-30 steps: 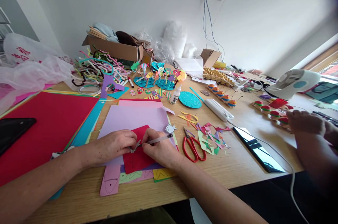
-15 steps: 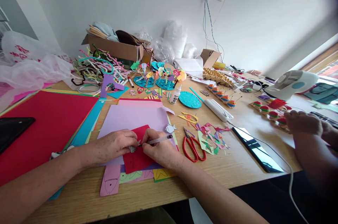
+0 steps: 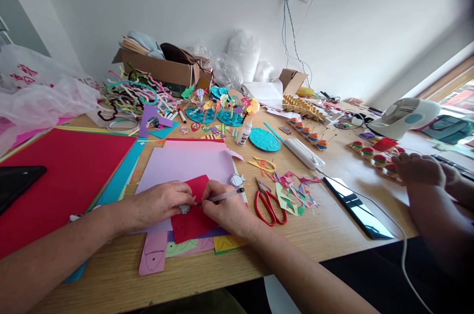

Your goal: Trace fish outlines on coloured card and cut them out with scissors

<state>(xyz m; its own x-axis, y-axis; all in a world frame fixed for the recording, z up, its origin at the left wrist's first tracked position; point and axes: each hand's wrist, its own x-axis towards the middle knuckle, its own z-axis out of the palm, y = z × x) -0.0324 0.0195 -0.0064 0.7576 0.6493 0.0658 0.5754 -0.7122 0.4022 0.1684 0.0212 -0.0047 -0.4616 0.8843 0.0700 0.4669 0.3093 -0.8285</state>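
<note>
My right hand (image 3: 224, 208) grips a pen (image 3: 225, 195) with a clear barrel and dark end, its tip at a red sheet of paper (image 3: 196, 227). Close by, the bent fingers of my left hand (image 3: 163, 204) hold a small whitish paper cutout (image 3: 184, 209) down on the red sheet. Fingers cover most of this cutout, so its shape is unclear. Beneath lies a lilac sheet (image 3: 177, 163) on other coloured papers, with a white fish cutout (image 3: 237, 180) near its right edge. A pink strip (image 3: 152, 255) with a drawn fish sticks out toward me.
Red-handled scissors (image 3: 269, 208) and paper scraps (image 3: 296, 190) lie to the right, near a phone (image 3: 357, 208). Behind are a glue bottle (image 3: 244, 132) and a blue disc (image 3: 264, 139). A large red sheet (image 3: 81, 171) is at left. Another person's hands (image 3: 420, 171) are at far right.
The whole view has shifted slightly. Both hands keep nearly the same places on the red sheet, with the pen at a similar slant.
</note>
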